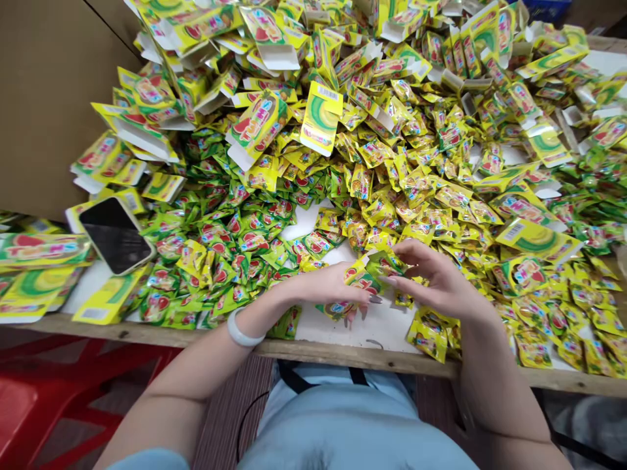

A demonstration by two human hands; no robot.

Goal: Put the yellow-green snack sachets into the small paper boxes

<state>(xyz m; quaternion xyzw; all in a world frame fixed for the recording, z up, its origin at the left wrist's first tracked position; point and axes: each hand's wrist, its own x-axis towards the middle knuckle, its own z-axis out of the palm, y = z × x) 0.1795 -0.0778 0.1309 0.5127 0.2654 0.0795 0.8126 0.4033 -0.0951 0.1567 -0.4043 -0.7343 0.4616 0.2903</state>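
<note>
My left hand (324, 284) is closed around a small yellow printed candy box (360, 275), held low over the table near its front edge. My right hand (443, 282) pinches green candy packets (383, 265) against the box's right end; I cannot make out how far in they are. To the left of the hands lie loose green watermelon packets (255, 241). Loose yellow packets (428, 333) lie beneath and around the right hand.
Several empty-looking open boxes (321, 121) are heaped across the back of the table. A phone (116, 235) lies at left, near flat boxes (44, 251). A large brown carton (46, 98) stands at far left. Below the wooden table edge (343, 354) is a red stool (29, 405).
</note>
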